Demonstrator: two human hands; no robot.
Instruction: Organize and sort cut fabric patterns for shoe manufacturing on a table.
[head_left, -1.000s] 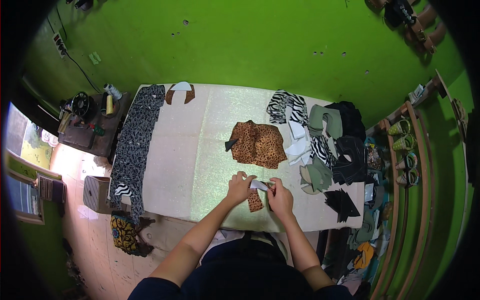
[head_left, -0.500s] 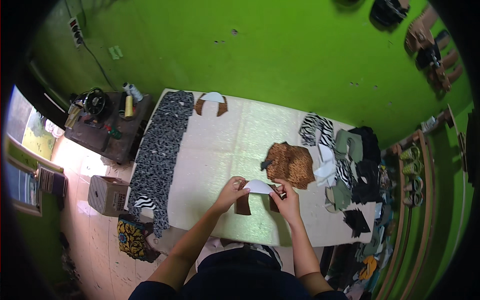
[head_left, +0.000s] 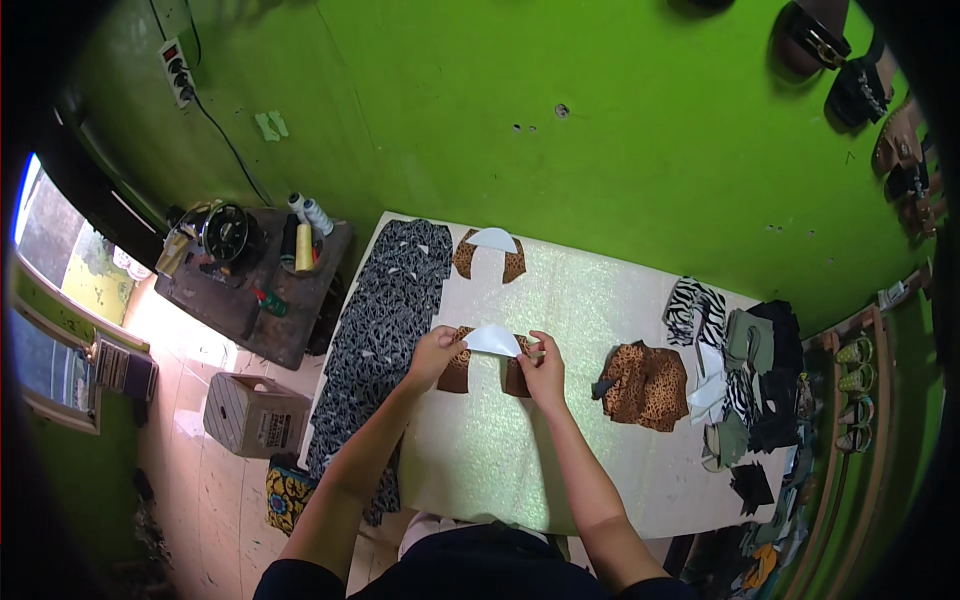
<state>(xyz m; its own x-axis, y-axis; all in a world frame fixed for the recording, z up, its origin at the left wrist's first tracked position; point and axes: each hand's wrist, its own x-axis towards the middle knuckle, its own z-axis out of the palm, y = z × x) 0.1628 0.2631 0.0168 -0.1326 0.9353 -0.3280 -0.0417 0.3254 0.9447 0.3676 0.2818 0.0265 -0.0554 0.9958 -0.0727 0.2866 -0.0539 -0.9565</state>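
Between my two hands is an arched leopard-print fabric piece (head_left: 455, 375) with a white half-moon piece (head_left: 492, 341) across its top. My left hand (head_left: 436, 358) pinches its left end, thumb on the white edge. At the other end, my right hand (head_left: 543, 372) pinches the right side. Whether the piece touches the table (head_left: 470, 460) or hovers just above it, I cannot tell. Farther off lies a similar leopard-print piece (head_left: 515, 265) with its own white half-moon. Long black-and-grey patterned fabric strips (head_left: 375, 310) lie left of my left hand.
Right of my hands is a leopard-print fabric pile (head_left: 645, 385). Zebra-print (head_left: 695, 308), olive (head_left: 748, 340) and black pieces crowd the table's right end. A dark side table (head_left: 230, 300) with thread spools (head_left: 303, 248) and a cardboard box (head_left: 255, 412) stand left. Sandals (head_left: 855, 380) hang at right.
Both hands have carried the leopard-print piece left and away from me, from beside the leopard-print pile toward the patterned strips and the similar piece. The camera view has shifted too.
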